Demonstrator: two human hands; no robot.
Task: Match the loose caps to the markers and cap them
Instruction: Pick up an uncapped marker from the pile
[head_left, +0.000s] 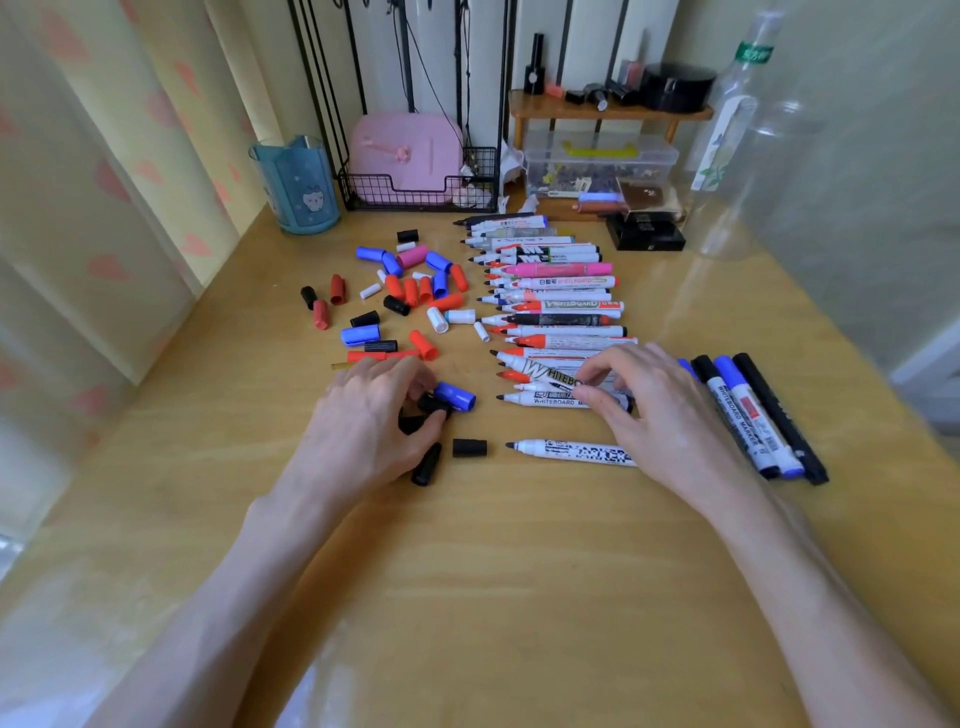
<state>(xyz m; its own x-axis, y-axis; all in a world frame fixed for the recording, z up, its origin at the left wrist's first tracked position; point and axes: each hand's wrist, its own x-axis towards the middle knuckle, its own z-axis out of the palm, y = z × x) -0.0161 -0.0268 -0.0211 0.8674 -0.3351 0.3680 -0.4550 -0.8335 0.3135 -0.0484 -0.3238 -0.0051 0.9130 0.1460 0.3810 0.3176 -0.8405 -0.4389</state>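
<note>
A row of uncapped whiteboard markers (556, 312) lies across the middle of the wooden table (493, 571), tips pointing left. Loose red, blue, black, white and pink caps (410, 291) are scattered left of the row. My left hand (369, 421) rests over a few black caps, its fingertips pinching a black cap (432, 404) beside a blue cap (456, 396). My right hand (649, 410) grips the nearest marker of the row (545, 399) by its barrel. One white marker (571, 451) lies apart, a black cap (469, 448) left of its tip. Three capped markers (753, 415) lie to the right.
A blue cup (297, 182), a black wire basket (415, 192) holding a pink case, a clear storage box (597, 163) under a small wooden shelf (608, 111) and a clear bottle (727, 135) stand along the back. A curtain hangs at the left.
</note>
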